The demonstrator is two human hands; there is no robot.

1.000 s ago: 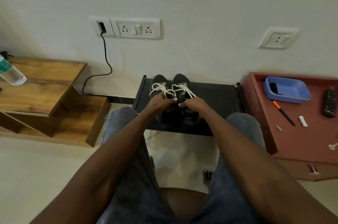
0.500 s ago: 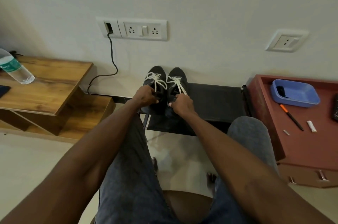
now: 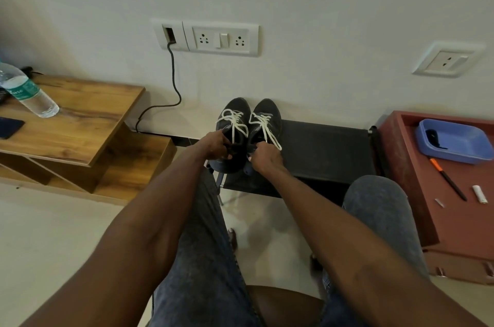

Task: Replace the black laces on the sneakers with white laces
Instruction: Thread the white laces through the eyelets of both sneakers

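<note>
A person sits with both arms stretched forward, holding a pair of dark sneakers side by side, toes pointing at the white wall, at the left end of a black tabletop (image 3: 326, 150). The left hand (image 3: 213, 143) curls its fingers round the collar of the left sneaker (image 3: 233, 137), and the right hand (image 3: 264, 157) grips the heel opening of the right sneaker (image 3: 266, 123) in the same way. Both shoes already carry white laces (image 3: 234, 123), threaded up the eyelets, with loose ends trailing down toward the hands. Whether the soles rest on the black tabletop or hang just above its edge cannot be told. Knees in grey jeans (image 3: 374, 209) frame the lower view. To the left stands a wooden stepped side table (image 3: 80, 123) with a clear water bottle (image 3: 26, 91) lying tilted on it and a dark flat object at its left edge. On the wall, a switch-and-socket panel (image 3: 222, 38) has a black cable (image 3: 173, 86) running down from it, and a second socket (image 3: 446, 59) sits further right. At the right, a red-brown tabletop (image 3: 417, 193) bears a blue tray (image 3: 454, 145), an orange-and-black pen (image 3: 447, 178) and a small white piece near the pen
</note>
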